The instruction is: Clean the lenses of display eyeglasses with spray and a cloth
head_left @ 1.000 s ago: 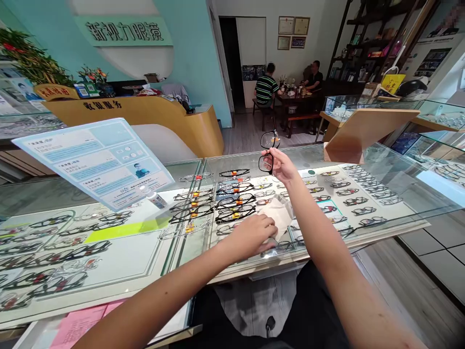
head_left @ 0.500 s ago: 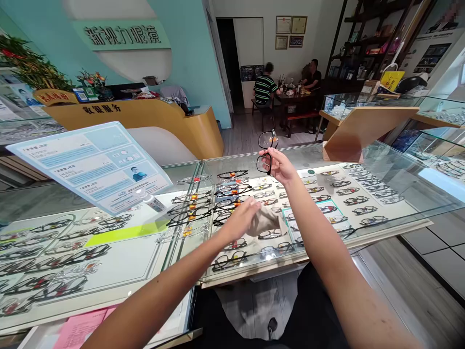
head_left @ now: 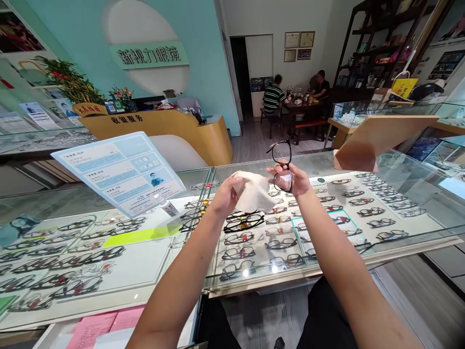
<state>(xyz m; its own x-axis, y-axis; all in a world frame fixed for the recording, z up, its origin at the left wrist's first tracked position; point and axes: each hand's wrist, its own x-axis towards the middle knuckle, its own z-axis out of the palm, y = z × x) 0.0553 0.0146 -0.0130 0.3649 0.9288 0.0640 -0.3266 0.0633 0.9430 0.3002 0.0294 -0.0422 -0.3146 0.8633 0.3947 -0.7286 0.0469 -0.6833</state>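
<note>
My right hand [head_left: 298, 180] grips a pair of black-framed eyeglasses [head_left: 282, 152] by the middle, one lens above the other, over the glass display case. Close beside it, my left hand [head_left: 225, 195] pinches a pale cleaning cloth [head_left: 252, 191], which hangs loosely from the fingers toward the glasses. I cannot tell whether the cloth touches the frame. Under both hands, rows of eyeglass frames [head_left: 244, 222] lie inside the display case [head_left: 214, 286].
A blue-and-white information board [head_left: 119, 169] leans on the counter at left, with a small white bottle [head_left: 168, 207] beside it. A wooden stand [head_left: 363, 140] is at right. Two people [head_left: 274, 99] sit at a table at the back. Pink papers [head_left: 98, 329] lie below the counter.
My left hand has risen with the cloth and come level with the glasses. The glasses have turned and moved slightly lower in my right hand. The view has shifted a little left.
</note>
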